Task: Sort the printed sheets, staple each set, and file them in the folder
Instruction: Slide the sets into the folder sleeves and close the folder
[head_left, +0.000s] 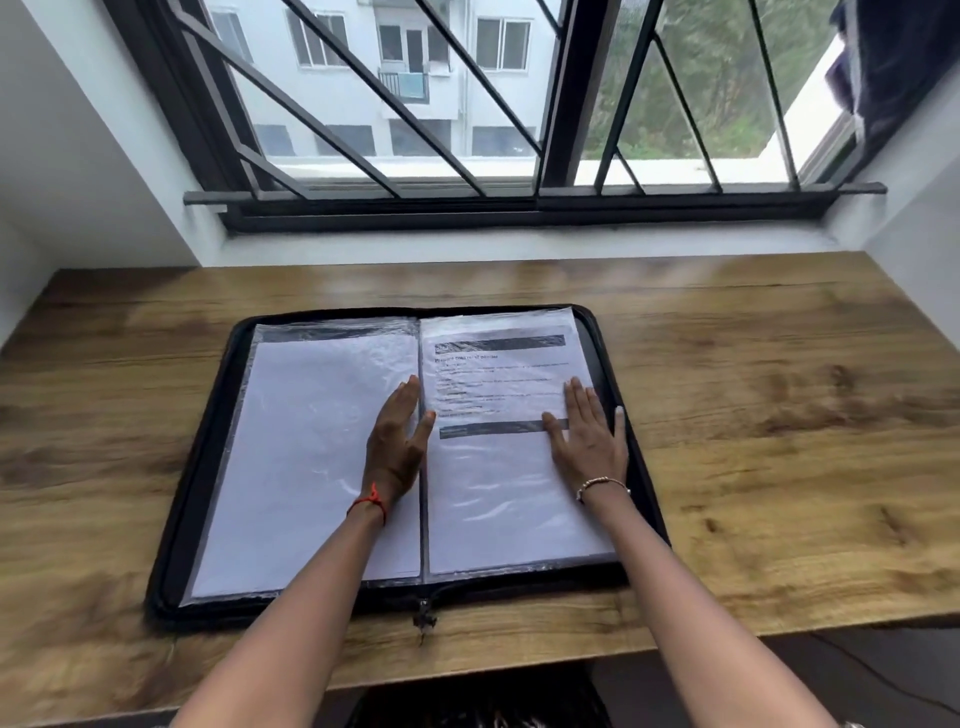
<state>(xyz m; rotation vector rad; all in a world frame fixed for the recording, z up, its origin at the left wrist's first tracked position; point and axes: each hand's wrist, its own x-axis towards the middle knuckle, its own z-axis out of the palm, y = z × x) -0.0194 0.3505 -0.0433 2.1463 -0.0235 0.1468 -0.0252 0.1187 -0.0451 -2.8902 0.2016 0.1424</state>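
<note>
A black zip folder (208, 441) lies open and flat on the wooden desk, with clear plastic sleeves on both halves. The right sleeve holds a printed sheet (498, 374) with dark header bars and text. In the left sleeve is a sheet (301, 447) whose visible side is blank. My left hand (397, 441) rests edge-on with straight fingers along the centre fold. Fingers spread, my right hand (587, 431) lies flat on the printed sheet's right part. Neither hand holds anything.
The wooden desk (779, 415) reaches back to a barred window (467, 130) and white side walls. The folder's zip pull (425, 616) hangs at the front edge of the desk. A dark cloth (893, 52) hangs at the top right.
</note>
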